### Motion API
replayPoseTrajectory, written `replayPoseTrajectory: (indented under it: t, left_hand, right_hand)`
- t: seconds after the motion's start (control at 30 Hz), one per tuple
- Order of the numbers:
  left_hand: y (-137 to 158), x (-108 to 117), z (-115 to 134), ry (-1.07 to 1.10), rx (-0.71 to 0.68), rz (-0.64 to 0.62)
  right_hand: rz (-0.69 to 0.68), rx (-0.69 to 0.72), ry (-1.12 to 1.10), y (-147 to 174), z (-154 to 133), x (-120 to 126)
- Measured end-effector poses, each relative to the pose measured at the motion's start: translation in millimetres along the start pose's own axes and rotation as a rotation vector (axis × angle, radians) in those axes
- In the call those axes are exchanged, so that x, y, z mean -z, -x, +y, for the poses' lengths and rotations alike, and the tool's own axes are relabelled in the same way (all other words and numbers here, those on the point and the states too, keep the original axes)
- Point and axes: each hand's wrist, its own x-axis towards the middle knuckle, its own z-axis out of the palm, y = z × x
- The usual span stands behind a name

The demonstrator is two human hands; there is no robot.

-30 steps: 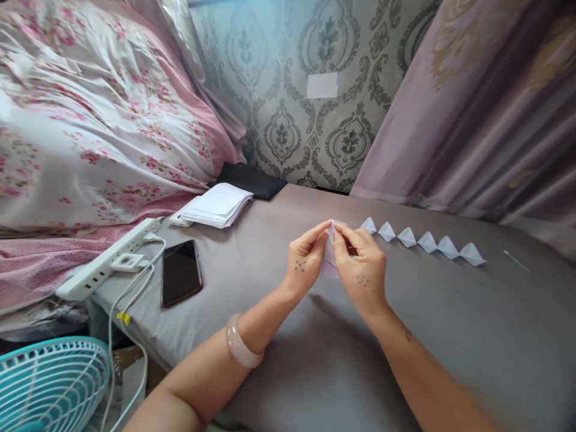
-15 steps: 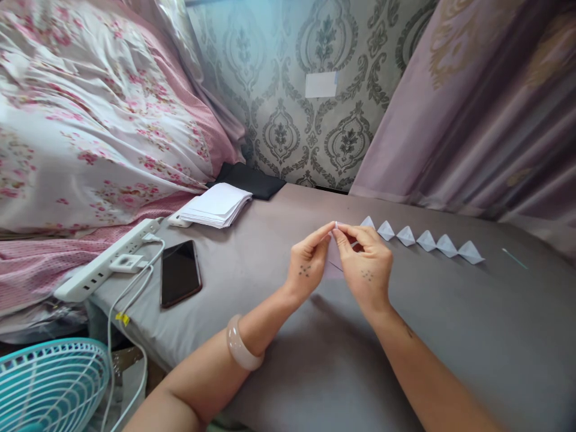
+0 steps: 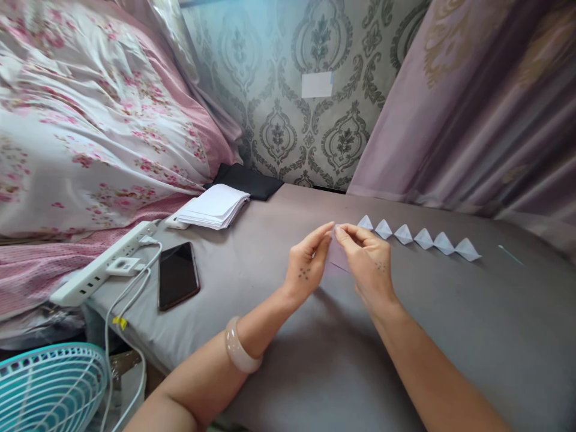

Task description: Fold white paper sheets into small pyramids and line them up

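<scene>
Between my hands, held above the grey surface, is a sheet of paper (image 3: 338, 257), pale purple in the shade and partly hidden by my fingers. My left hand (image 3: 306, 259) pinches its upper left edge between thumb and fingertips. My right hand (image 3: 369, 259) grips the top edge just beside, thumb toward me and fingers curled. How the paper is folded I cannot make out. Beyond my right hand runs a slanting row of several small folded white paper shapes (image 3: 423, 239), each peaked like a pyramid.
A stack of white paper (image 3: 215, 207) lies at the back left by a dark folded cloth (image 3: 252, 182). A phone (image 3: 179, 276), a power strip (image 3: 103, 264) with cables and a fan (image 3: 49, 387) are on the left. A thin stick (image 3: 510, 255) lies far right.
My right hand has turned slightly at the wrist and its thumb has shifted on the paper, so more of the sheet shows. My left hand keeps its pinch. The view has moved slightly.
</scene>
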Motion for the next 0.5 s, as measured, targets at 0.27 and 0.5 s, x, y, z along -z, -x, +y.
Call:
replayPoseTrajectory:
  t: [0.27,0.5]
  left_hand:
    - [-6.4,-0.1,15.1,0.19,0.154,0.058]
    - [-8.3,2.6,22.5,0.271,0.216,0.078]
  right_hand:
    - [-0.043,-0.017,-0.023,2.0,-6.4,0.6]
    - [-0.126,0.003,0.034,2.6,-8.5,2.2]
